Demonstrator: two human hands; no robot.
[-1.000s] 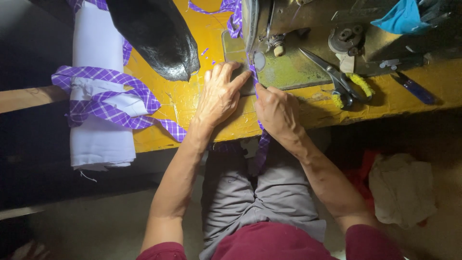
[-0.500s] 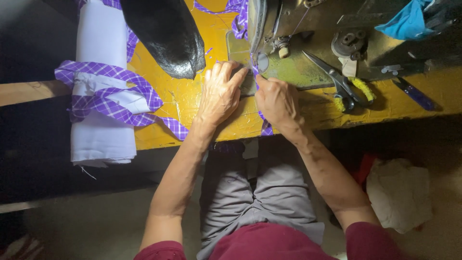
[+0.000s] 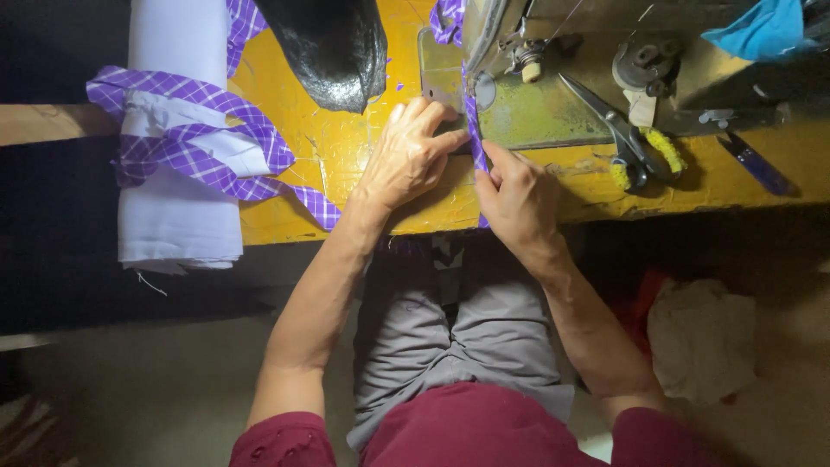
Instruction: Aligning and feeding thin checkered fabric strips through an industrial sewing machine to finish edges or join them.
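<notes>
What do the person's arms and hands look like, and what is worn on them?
Both arms are bare from the short dark red sleeves down. The left hand and the right hand are bare too: no gloves, and no watch, ring or bracelet shows. The left sleeve and the right sleeve are plain, with no pattern.

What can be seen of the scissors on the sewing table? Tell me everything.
The scissors lie flat on the worn yellow table, to the right of the right hand, untouched. Dark metal blades, closed, point up-left over the sewing machine's greenish base. The handle loops are wrapped in yellow cord and rest near the table's front edge.
</notes>
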